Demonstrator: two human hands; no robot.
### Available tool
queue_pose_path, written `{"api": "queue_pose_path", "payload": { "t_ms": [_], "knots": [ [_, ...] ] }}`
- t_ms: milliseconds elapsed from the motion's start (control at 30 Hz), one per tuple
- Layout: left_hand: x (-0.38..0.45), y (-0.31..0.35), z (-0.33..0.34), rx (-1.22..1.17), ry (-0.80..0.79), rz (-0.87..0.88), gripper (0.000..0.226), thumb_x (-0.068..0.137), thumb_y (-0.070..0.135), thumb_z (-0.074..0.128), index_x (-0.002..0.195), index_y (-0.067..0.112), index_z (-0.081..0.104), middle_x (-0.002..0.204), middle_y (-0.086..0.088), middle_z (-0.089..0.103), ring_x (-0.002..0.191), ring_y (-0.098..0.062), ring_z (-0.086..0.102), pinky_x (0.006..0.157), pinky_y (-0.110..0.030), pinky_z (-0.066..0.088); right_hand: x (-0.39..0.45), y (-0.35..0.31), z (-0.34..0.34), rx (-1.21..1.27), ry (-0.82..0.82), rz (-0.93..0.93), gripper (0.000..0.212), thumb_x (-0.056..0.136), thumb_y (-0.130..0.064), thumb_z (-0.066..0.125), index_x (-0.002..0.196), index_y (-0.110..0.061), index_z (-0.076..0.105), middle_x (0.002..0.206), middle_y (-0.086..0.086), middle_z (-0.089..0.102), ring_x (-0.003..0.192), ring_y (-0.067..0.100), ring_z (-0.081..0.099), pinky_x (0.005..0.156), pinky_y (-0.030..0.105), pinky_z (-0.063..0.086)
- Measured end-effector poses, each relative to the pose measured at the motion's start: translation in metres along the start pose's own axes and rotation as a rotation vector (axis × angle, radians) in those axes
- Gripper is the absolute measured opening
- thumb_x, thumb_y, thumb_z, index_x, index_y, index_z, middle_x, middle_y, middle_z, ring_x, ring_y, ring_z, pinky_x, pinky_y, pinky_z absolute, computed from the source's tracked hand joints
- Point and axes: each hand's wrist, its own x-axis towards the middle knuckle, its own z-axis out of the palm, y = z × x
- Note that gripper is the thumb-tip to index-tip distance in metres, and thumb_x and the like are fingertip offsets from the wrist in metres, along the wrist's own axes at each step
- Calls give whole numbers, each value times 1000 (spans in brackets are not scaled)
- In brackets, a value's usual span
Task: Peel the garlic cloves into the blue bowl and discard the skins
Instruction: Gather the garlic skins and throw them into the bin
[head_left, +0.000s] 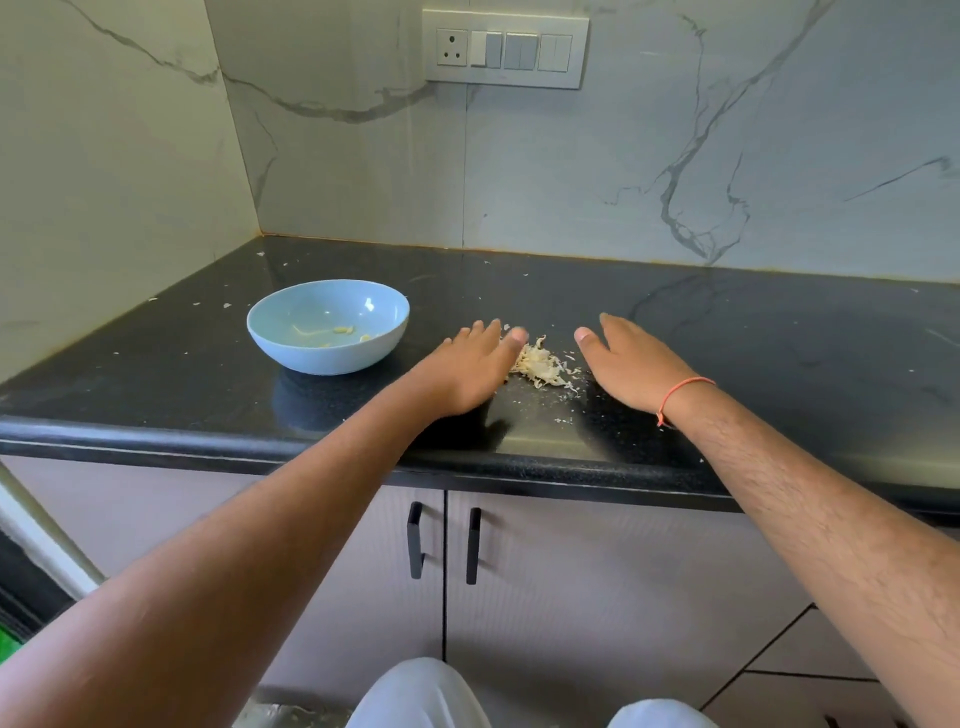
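We see straight fingers on both hands, laid flat on the black speckled stone countertop (779, 332) and holding nothing. The left hand (475, 366) touches the left edge of a small heap of pale papery garlic skins (540, 364); the right hand (631, 364), an orange thread bracelet (680, 392) at its wrist, lies just beside the heap's right. Both forearms reach forward. Left of the hands stands the round pale blue bowl (327, 325), a few peeled garlic pieces (343, 330) inside.

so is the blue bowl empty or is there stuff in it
Not empty, nearly so: the upright blue bowl holds only a few pale yellowish bits on its bottom.
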Motion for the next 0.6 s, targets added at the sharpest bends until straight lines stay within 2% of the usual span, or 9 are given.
{"api": "queue_pose_path", "payload": {
  "t_ms": [100,167,233,333,400,500,600],
  "knots": [
    [8,2,-8,-624,43,48,91,96,84,17,168,29,13,175,5,14,160,-12,15,132,-44,6,5,-1,13,-49,-48,11,71,108,-60,18,145,-5,44,158,14,42,150,36,33,123,54,25],
    [15,-7,-7,-851,171,74,86,101,78,14,169,24,14,175,1,18,160,-12,19,132,-41,10,9,-6,19,-70,-86,-35,76,108,-59,14,160,-6,26,170,10,23,159,30,15,128,54,11],
    [18,-15,-7,-1016,278,32,81,105,71,10,168,20,18,174,-5,22,160,-17,22,132,-39,13,13,-14,21,-61,-123,-90,74,109,-57,12,164,-8,15,174,5,12,161,22,7,130,50,4],
    [19,-18,-8,-1126,343,18,83,104,74,7,167,22,24,173,-7,25,160,-20,21,132,-41,12,24,-32,25,-59,-155,-173,70,111,-54,13,163,-9,20,173,5,17,160,22,12,130,48,6],
    [17,-15,-10,-1139,359,22,85,102,75,6,166,22,27,172,-6,26,161,-19,19,132,-42,11,29,-47,27,-24,-176,-228,67,110,-55,16,164,-16,23,173,3,20,160,26,15,130,47,10],
    [16,-14,-9,-1138,427,31,83,104,72,4,165,23,31,171,-2,30,160,-15,21,131,-41,12,33,-66,30,44,-201,-330,63,111,-54,24,163,-21,27,170,0,29,157,24,26,127,39,19],
    [18,-15,-8,-1127,467,34,83,104,72,4,164,24,34,170,-1,34,159,-15,23,131,-42,12,32,-70,31,58,-109,-412,77,102,-69,35,162,-22,30,166,-1,36,151,19,37,122,40,32]
  ]
}}
